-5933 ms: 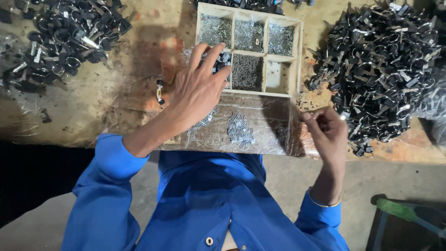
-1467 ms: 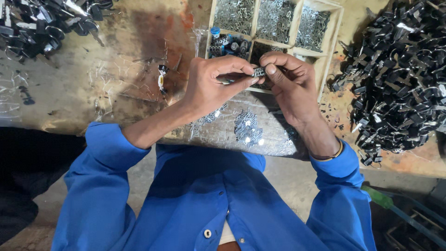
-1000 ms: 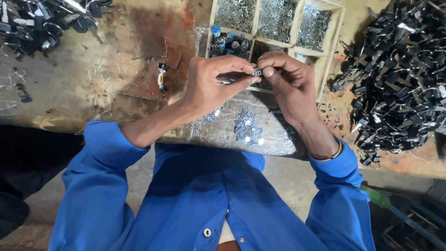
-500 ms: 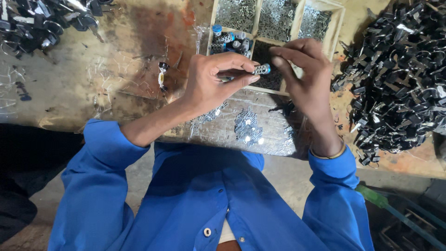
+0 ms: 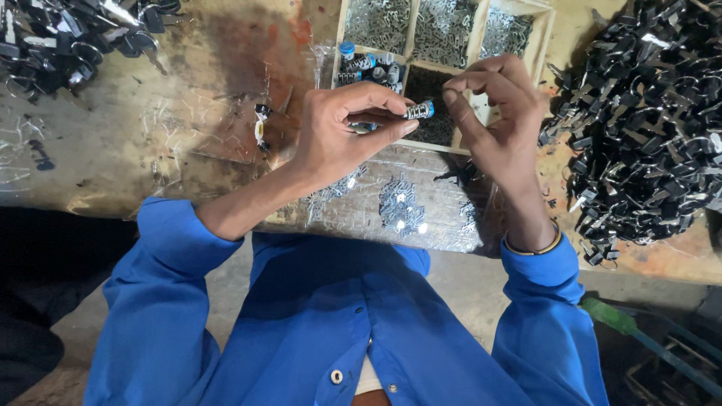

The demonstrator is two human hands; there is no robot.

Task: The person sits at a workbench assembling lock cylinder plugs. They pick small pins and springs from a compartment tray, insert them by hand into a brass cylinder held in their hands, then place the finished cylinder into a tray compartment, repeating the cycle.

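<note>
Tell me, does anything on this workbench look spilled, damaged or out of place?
Somewhat. A few small metal pieces lie loose on the clear plastic sheet at the bench edge, outside the wooden compartment tray. The bench top is stained and worn. The left hand holds a small ridged cylinder; the right hand is beside it.

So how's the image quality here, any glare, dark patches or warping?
Head view: bright glare spots on the clear plastic sheet below the hands; the lower left corner falls into deep shadow; the bench edge bows like a wide-angle lens; the left hand and its small ribbed metal part look reasonably sharp.
</note>
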